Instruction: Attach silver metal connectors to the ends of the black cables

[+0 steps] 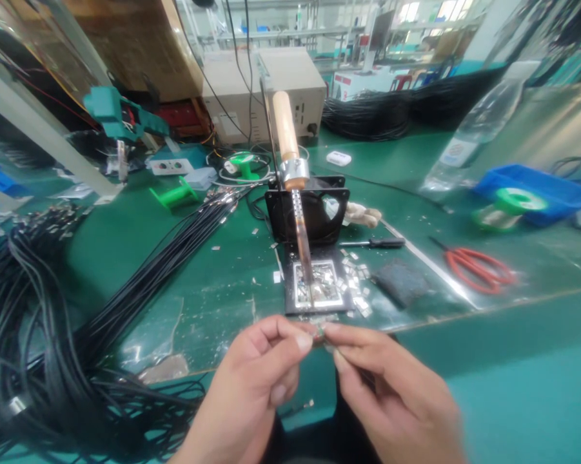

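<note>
Both hands meet just in front of the bench edge, fingertips closed in a pinch. Between them shows a small greenish piece (320,332), too small and blurred to name. My left hand (256,380) grips it from the left, thumb over the bent forefinger. From the right, my right hand (391,386) pinches its other side, and those fingers partly hide it. Just beyond the fingertips, a soldering iron (304,248) with a wooden handle hangs tip down in a stand. Its tip is over a white-rimmed tray (297,301) of small metal pieces.
Bundled black cables (43,309) cover the left and hang over the edge. A black fan (283,222) stands behind the tray. A screwdriver (387,243), red-handled tool (478,270), dark pad (401,282), solder spool (503,209), blue bin (536,180) and bottle (483,129) lie rightward.
</note>
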Tool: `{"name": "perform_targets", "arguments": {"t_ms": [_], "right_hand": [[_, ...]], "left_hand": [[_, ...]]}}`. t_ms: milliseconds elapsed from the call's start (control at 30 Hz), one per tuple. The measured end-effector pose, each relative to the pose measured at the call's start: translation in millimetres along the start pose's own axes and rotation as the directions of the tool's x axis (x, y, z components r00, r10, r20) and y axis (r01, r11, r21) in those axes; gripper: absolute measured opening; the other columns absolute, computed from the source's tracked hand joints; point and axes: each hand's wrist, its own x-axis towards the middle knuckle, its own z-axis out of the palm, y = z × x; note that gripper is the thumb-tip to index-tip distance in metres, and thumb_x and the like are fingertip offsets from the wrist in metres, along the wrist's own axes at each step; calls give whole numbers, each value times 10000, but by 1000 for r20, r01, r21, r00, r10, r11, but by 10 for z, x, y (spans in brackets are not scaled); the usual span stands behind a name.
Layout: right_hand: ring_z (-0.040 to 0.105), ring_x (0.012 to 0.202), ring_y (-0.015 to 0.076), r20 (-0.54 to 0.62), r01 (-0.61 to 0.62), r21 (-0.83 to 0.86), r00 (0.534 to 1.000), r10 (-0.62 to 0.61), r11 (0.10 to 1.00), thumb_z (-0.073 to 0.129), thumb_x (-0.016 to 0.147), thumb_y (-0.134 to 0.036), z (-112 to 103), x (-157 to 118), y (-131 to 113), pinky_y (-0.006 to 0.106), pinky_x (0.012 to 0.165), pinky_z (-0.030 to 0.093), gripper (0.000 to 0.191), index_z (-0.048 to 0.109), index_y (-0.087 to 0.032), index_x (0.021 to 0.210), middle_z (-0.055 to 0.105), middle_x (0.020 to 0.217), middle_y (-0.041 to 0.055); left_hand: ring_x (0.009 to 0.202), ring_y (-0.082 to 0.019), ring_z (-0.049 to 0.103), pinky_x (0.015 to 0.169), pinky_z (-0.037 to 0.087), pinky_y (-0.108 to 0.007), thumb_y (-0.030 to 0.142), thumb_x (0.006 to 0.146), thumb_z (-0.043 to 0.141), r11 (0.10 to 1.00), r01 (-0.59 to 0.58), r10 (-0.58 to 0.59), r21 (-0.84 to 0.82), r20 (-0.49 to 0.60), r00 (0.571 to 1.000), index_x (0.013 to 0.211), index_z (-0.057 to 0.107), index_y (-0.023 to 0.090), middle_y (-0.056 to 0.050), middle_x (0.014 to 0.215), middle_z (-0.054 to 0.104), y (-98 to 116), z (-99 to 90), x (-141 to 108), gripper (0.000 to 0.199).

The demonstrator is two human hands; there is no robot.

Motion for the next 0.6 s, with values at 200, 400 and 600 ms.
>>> {"name": "perform_targets", "arguments": {"t_ms": [200, 400, 600], "right_hand": [[806, 887, 140, -2, -11, 14, 1000, 11, 1000, 665, 877, -44, -13, 7, 9, 199, 850, 658, 171, 716, -203, 911, 831, 1020, 41], [803, 884, 121, 3, -19, 18, 1000, 18, 1000, 676, 874, -39, -5, 38, 25, 169, 865, 641, 165, 715, -196, 902, 829, 1021, 36], [801, 893, 132, 1, -25, 32, 1000, 25, 999, 679, 881, -47, -2, 38, 19, 195, 865, 650, 158, 712, -200, 897, 826, 1013, 37]], "left_hand": [[450, -23, 233, 458, 186, -198, 296, 785, 850, 1000, -1, 1, -7, 12, 1000, 749, 665, 147, 89, 520, 432, 33, 15, 20, 240], [445, -8, 256, 453, 195, -188, 290, 774, 859, 1000, -10, 10, -1, 13, 1000, 748, 682, 134, 77, 560, 486, 57, 38, 26, 237], [441, -6, 264, 451, 199, -182, 281, 775, 860, 1000, -14, 14, -2, 14, 1000, 742, 679, 135, 84, 543, 473, 86, 54, 39, 235]]}}
